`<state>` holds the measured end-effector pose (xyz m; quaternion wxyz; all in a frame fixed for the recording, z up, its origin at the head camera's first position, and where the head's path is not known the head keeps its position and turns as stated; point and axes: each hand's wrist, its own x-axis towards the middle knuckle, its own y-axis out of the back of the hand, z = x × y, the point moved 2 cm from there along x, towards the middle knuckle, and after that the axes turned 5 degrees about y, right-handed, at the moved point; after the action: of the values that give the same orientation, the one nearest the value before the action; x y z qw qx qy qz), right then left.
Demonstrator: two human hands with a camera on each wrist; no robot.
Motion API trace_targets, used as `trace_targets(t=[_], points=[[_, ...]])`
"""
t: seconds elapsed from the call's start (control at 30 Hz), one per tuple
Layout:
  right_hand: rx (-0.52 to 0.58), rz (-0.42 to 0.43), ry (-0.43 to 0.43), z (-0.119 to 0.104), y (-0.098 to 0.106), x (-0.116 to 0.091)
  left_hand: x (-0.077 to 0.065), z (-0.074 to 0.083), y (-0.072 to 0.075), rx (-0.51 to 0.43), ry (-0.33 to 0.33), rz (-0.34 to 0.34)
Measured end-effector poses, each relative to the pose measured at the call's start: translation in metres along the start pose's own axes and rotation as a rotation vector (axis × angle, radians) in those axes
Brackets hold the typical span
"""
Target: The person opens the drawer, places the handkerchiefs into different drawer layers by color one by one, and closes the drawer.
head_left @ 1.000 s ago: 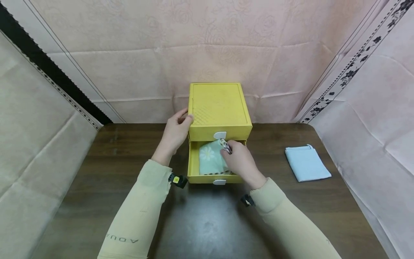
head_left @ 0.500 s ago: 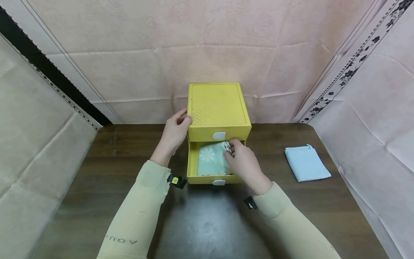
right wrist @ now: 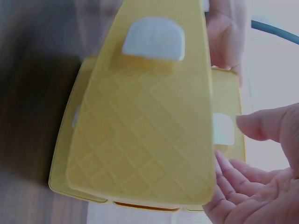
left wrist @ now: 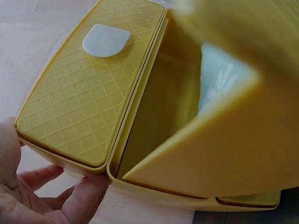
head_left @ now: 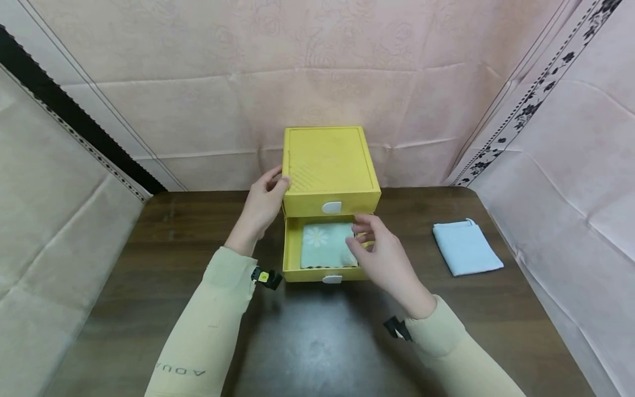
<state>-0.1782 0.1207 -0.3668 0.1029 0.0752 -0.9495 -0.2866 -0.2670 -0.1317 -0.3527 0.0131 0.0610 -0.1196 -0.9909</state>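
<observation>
A yellow drawer cabinet [head_left: 322, 160] with white tabs stands at the back of the table. Its pulled-out drawer [head_left: 292, 259] holds a folded mint-green cloth [head_left: 322, 242] with a white flower and dark scalloped edge. The left hand [head_left: 260, 207] rests against the cabinet's left side, thumb near the top front corner; the left wrist view shows its fingertips [left wrist: 86, 196] touching the side. Over the drawer's right side hovers the right hand [head_left: 384, 253], thumb and fingers spread apart with nothing between them. It partly hides the drawer's right edge. The drawer front [right wrist: 145, 116] fills the right wrist view.
A folded light-blue cloth [head_left: 467, 248] with a small loop lies at the right on the dark wooden table [head_left: 317, 342]. Pale patterned fabric [head_left: 307, 66] hangs behind and at both sides. The closed upper drawer's white tab [head_left: 331, 208] sits just above the pulled-out one.
The right hand has let go of the green cloth's right edge and moved slightly right, fingers parting. The cloth now lies flat in the drawer. The left hand stays at the cabinet.
</observation>
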Motion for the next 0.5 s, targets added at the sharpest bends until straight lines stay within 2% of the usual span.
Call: trace_targets(t=[0.2, 0.5], points=[[0.16, 0.005, -0.003, -0.002, 0.004, -0.017, 0.0, 0.001, -0.001, -0.005, 0.01, -0.008], [0.402, -0.121, -0.079, -0.009, -0.003, -0.044, -0.001, -0.001, 0.0, 0.005, 0.013, -0.004]])
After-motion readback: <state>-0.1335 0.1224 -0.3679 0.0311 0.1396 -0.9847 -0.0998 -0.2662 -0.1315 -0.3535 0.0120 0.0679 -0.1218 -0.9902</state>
